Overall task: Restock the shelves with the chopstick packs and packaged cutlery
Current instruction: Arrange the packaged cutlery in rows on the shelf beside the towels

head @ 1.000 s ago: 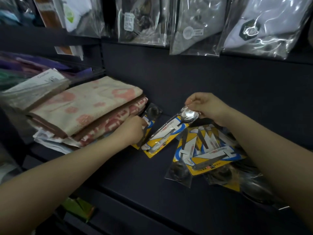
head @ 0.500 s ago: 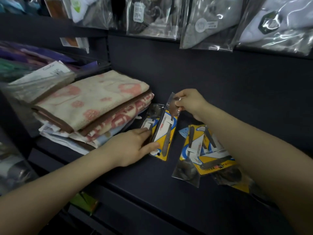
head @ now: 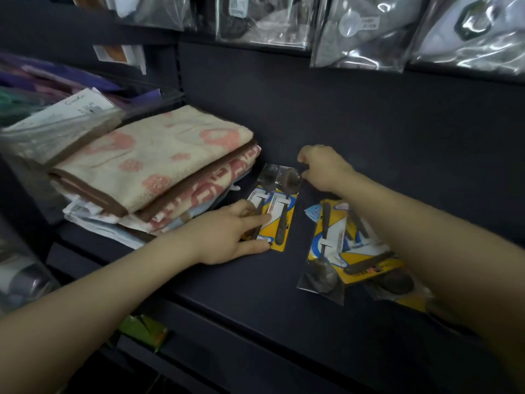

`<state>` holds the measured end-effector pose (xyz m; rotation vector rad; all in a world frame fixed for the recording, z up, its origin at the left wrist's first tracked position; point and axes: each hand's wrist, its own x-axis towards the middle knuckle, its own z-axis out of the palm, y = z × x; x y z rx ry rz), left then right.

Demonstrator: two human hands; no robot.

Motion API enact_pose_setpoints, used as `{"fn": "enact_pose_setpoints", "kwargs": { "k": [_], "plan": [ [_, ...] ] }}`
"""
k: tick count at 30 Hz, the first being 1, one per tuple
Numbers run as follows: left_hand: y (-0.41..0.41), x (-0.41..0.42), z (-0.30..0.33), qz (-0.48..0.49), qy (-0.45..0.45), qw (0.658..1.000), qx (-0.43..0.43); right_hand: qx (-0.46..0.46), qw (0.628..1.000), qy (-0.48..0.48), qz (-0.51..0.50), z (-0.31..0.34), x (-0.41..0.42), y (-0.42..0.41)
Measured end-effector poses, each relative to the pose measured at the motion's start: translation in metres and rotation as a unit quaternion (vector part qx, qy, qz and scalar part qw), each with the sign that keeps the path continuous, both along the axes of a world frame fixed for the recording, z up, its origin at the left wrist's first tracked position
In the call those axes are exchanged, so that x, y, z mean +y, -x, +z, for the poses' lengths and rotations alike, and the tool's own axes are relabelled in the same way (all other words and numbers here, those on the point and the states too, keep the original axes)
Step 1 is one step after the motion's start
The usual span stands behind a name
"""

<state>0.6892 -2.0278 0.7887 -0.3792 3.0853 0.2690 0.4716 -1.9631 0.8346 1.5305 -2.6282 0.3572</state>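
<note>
Left of the yellow-carded spoon packs [head: 277,214] sit folded pink-patterned towels [head: 159,163]; left hand [head: 227,237] presses flat fingers on them, right hand [head: 321,169] pinches their top; right, loose cutlery pile [head: 352,251] not yet sorted, chopstick packs unseen

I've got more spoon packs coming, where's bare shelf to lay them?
Bare shelf runs along the front edge below the left hand, and between the two neat spoon packs and the loose pile. Behind the right hand is bare too. The folded towels crowd the left.
</note>
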Motion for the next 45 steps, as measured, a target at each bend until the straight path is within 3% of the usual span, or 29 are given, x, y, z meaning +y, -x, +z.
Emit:
{"fn": "enact_pose_setpoints", "kwargs": {
  "k": [8, 16, 19, 22, 28, 32, 35, 38, 40, 42, 44, 45],
  "plan": [
    [0.015, -0.004, 0.000, 0.008, -0.014, 0.999, -0.029, -0.052, 0.980, -0.153, 0.120, 0.020, 0.098, -0.014],
    [0.019, -0.002, -0.004, 0.031, 0.015, 0.999, -0.009, -0.150, 0.909, -0.274, 0.274, 0.018, 0.125, -0.060],
    [0.017, 0.001, -0.005, 0.030, 0.035, 0.999, 0.023, -0.108, 0.891, -0.304, 0.320, 0.015, 0.120, -0.074],
    [0.012, 0.002, -0.005, -0.023, 0.038, 0.997, 0.065, -0.054, 0.901, -0.272, 0.332, 0.011, 0.114, -0.079],
    [0.015, 0.008, -0.001, -0.005, 0.080, 0.997, 0.020, 0.043, 0.935, -0.142, 0.324, 0.011, 0.099, -0.077],
    [0.014, 0.008, -0.001, -0.007, 0.106, 0.994, 0.026, 0.101, 0.941, 0.044, 0.319, 0.019, 0.087, -0.065],
    [0.015, 0.004, -0.003, -0.008, 0.067, 0.998, 0.019, 0.111, 0.918, 0.229, 0.303, 0.035, 0.084, -0.055],
    [0.013, 0.003, 0.005, -0.001, -0.063, 0.990, 0.125, -0.018, 0.885, 0.396, 0.245, 0.054, 0.082, -0.056],
    [0.010, 0.014, 0.013, -0.015, -0.175, 0.957, 0.230, -0.147, 0.851, 0.454, 0.220, 0.065, 0.078, -0.057],
    [0.008, 0.027, 0.019, -0.030, -0.259, 0.922, 0.285, -0.203, 0.834, 0.483, 0.172, 0.068, 0.070, -0.051],
    [0.007, 0.036, 0.019, -0.033, -0.263, 0.920, 0.289, -0.229, 0.850, 0.464, 0.099, 0.060, 0.059, -0.040],
    [0.007, 0.036, 0.017, -0.034, -0.216, 0.935, 0.280, -0.243, 0.866, 0.434, 0.058, 0.051, 0.054, -0.034]
  ]
}}
